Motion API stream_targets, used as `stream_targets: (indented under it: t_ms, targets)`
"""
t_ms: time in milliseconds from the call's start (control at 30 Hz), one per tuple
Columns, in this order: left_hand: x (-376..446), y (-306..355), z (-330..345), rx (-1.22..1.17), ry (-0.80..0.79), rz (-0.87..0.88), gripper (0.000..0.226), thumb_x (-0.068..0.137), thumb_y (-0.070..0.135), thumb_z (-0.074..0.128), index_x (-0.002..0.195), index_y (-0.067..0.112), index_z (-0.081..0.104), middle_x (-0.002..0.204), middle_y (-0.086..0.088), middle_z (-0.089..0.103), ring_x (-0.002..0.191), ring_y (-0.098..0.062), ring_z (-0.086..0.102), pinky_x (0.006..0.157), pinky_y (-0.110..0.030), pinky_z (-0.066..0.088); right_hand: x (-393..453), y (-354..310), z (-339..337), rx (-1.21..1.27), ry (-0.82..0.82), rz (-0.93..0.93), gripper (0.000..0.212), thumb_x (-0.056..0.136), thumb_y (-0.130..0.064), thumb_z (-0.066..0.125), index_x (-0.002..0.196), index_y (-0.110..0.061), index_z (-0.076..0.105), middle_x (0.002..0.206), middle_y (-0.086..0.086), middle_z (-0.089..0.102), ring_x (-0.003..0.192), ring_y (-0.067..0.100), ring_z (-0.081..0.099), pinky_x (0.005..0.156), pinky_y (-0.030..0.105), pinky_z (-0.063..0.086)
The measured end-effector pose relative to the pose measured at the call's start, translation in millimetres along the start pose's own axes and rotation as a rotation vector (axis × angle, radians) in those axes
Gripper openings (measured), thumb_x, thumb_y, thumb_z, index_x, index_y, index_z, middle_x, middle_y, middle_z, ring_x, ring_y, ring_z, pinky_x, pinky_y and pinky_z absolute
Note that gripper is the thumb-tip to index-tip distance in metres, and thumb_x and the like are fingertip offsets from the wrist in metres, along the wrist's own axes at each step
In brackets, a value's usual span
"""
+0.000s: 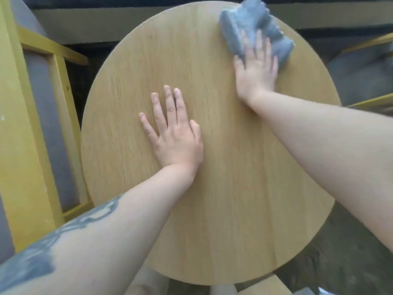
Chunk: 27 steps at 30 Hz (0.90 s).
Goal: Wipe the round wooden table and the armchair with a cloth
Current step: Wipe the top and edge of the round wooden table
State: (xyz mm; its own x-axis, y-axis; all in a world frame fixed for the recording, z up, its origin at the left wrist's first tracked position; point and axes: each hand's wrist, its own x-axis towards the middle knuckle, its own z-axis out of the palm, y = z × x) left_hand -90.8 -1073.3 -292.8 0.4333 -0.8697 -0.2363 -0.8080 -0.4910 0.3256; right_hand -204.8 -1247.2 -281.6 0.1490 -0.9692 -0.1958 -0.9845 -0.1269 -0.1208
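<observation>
- Round wooden table (212,188) fills the view; armchair (38,103) stands just beside it, left.
- Left hand (176,133) lies flat, fingers spread, probably steadying the table.
- Right hand (257,69), fingers straight, presses the grey cloth (255,26) near the far edge to wipe.

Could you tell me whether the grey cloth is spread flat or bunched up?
Bunched: the cloth shows thick folds under the right hand.

both forearms are bare, no sleeves; a dark grey tattoo (42,248) marks the left forearm (119,226).
</observation>
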Motion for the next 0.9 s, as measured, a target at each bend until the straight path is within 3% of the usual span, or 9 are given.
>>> stream_targets:
  t_ms: [100, 200, 267, 400, 467, 633, 767, 800, 900]
  targets:
    - [-1.7, -1.6, 0.9, 0.024, 0.044, 0.064, 0.065, 0.094, 0.031, 0.029, 0.153, 0.015, 0.008, 0.161, -0.002, 0.000, 0.148, -0.025, -0.003, 0.116, -0.055, -0.002, -75.4, 9.1, 21.1, 0.021, 0.078, 0.290, 0.055, 0.102, -0.041, 0.027, 0.154, -0.031, 0.012, 0.162, 0.001, 0.002, 0.149, 0.021, 0.001, 0.119, 0.047, 0.003]
    - [-2.5, -0.5, 0.6, -0.040, 0.102, 0.037, 0.070, 0.086, 0.025, 0.037, 0.152, 0.013, 0.018, 0.161, -0.007, 0.006, 0.148, -0.026, 0.004, 0.117, -0.051, 0.002, -132.8, -13.5, 34.2, 0.011, -0.069, -0.446, 0.057, 0.097, -0.040, 0.038, 0.151, -0.034, 0.023, 0.161, 0.001, 0.015, 0.148, 0.023, 0.010, 0.118, 0.044, 0.006]
    - [-4.6, -3.9, -2.1, -0.097, 0.146, 0.049, 0.072, 0.083, 0.020, 0.041, 0.152, 0.014, 0.021, 0.160, -0.009, 0.007, 0.147, -0.029, 0.004, 0.118, -0.049, 0.002, -112.3, 3.6, 26.8, -0.043, -0.098, -0.624, 0.055, 0.097, -0.040, 0.039, 0.150, -0.038, 0.024, 0.160, -0.003, 0.017, 0.148, 0.019, 0.011, 0.118, 0.041, 0.007]
    - [-15.5, -7.9, -1.8, -0.073, 0.133, 0.201, 0.068, 0.088, 0.015, 0.041, 0.152, 0.017, 0.019, 0.161, -0.007, 0.004, 0.147, -0.033, -0.001, 0.117, -0.047, -0.005, -117.3, 79.2, 33.6, 0.054, 0.200, 0.367, 0.056, 0.097, -0.046, 0.026, 0.151, -0.032, 0.024, 0.161, -0.001, 0.014, 0.148, 0.021, 0.011, 0.118, 0.045, 0.009]
    - [-33.7, -4.7, 5.9, -0.024, 0.116, 0.290, 0.064, 0.090, 0.017, 0.040, 0.152, 0.017, 0.021, 0.161, -0.006, 0.007, 0.147, -0.030, 0.001, 0.117, -0.047, -0.004, -169.2, 69.7, 48.8, 0.085, 0.281, 0.561, 0.060, 0.094, -0.046, 0.022, 0.151, -0.025, 0.030, 0.160, 0.005, 0.018, 0.147, 0.026, 0.015, 0.117, 0.049, 0.012]
    - [-106.2, 17.3, 31.6, 0.019, 0.015, 0.282, 0.066, 0.087, 0.028, 0.036, 0.151, 0.015, 0.024, 0.160, -0.005, 0.013, 0.147, -0.024, 0.006, 0.118, -0.044, -0.001, -222.9, 94.9, 46.5, 0.048, 0.011, -0.502, 0.059, 0.089, -0.036, 0.044, 0.147, -0.033, 0.034, 0.157, 0.001, 0.027, 0.146, 0.021, 0.019, 0.117, 0.042, 0.009]
    - [-151.3, 27.2, 44.5, 0.077, -0.049, 0.269, 0.061, 0.094, 0.035, 0.025, 0.152, 0.017, 0.018, 0.160, -0.001, 0.008, 0.148, -0.019, -0.001, 0.119, -0.041, -0.007, -258.2, 161.3, 47.2, 0.082, 0.204, 0.439, 0.057, 0.097, -0.041, 0.028, 0.151, -0.022, 0.025, 0.160, 0.004, 0.017, 0.147, 0.025, 0.012, 0.116, 0.055, 0.014]
    - [-158.6, 30.8, 47.9, 0.081, -0.044, 0.252, 0.062, 0.094, 0.036, 0.025, 0.152, 0.017, 0.018, 0.160, -0.001, 0.008, 0.148, -0.018, -0.001, 0.119, -0.040, -0.008, -276.1, 150.4, 51.5, 0.081, 0.179, 0.450, 0.059, 0.097, -0.042, 0.026, 0.152, -0.021, 0.020, 0.161, 0.006, 0.014, 0.148, 0.026, 0.010, 0.117, 0.054, 0.011]
    - [-177.6, 42.8, 56.2, 0.047, -0.021, 0.183, 0.064, 0.091, 0.035, 0.027, 0.152, 0.016, 0.021, 0.160, 0.000, 0.010, 0.147, -0.018, 0.002, 0.118, -0.038, -0.009, -304.6, 134.7, 50.4, 0.100, -0.079, -0.405, 0.060, 0.094, -0.042, 0.037, 0.151, -0.033, 0.022, 0.159, 0.001, 0.021, 0.147, 0.022, 0.011, 0.119, 0.041, -0.001]
